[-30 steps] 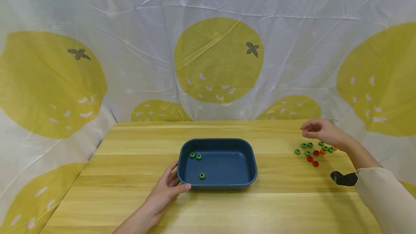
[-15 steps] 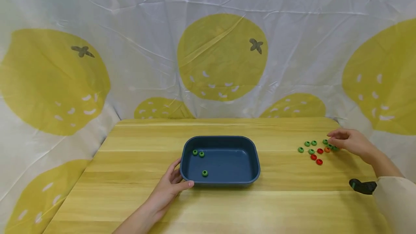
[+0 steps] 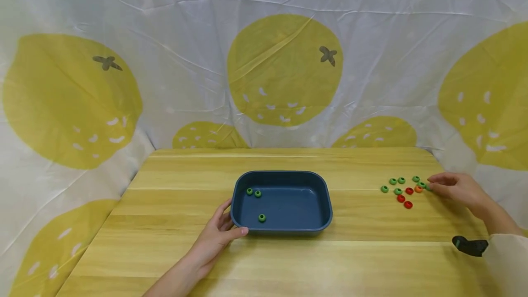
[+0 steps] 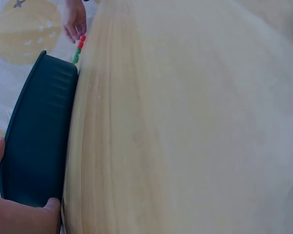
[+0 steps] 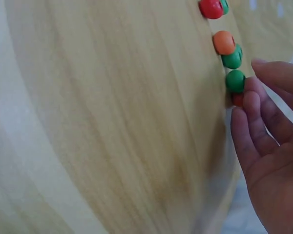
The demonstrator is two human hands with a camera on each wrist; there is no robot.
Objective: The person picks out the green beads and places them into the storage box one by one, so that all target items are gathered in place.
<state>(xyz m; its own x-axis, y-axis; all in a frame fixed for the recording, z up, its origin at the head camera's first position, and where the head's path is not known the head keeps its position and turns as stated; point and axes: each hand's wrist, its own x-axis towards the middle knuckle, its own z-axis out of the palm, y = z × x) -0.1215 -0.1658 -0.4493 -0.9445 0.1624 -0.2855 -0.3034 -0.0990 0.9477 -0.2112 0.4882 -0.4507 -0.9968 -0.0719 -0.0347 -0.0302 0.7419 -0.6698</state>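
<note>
My left hand (image 3: 210,242) grips the left front corner of a dark blue tray (image 3: 297,207), thumb on the front rim and fingers round the left side. Inside it lie a few green beads (image 3: 261,218). On the right of the table is a loose cluster of green beads (image 3: 384,189), red beads (image 3: 401,199) and an orange bead (image 3: 418,189). At the cluster's right end is my right hand (image 3: 464,194), thumb apart from its loosely bent fingers. In the right wrist view its fingertips reach a half-hidden orange bead (image 5: 238,100) beside a green bead (image 5: 235,81).
The wooden table (image 3: 354,260) ends at the back against a white curtain (image 3: 189,72) printed with yellow fruit. A black device (image 3: 470,246) shows at the right sleeve's cuff (image 3: 505,260).
My right hand has moved right and lower, from above the beads to their right end. My left hand stays on the tray. The head view has shifted slightly.
</note>
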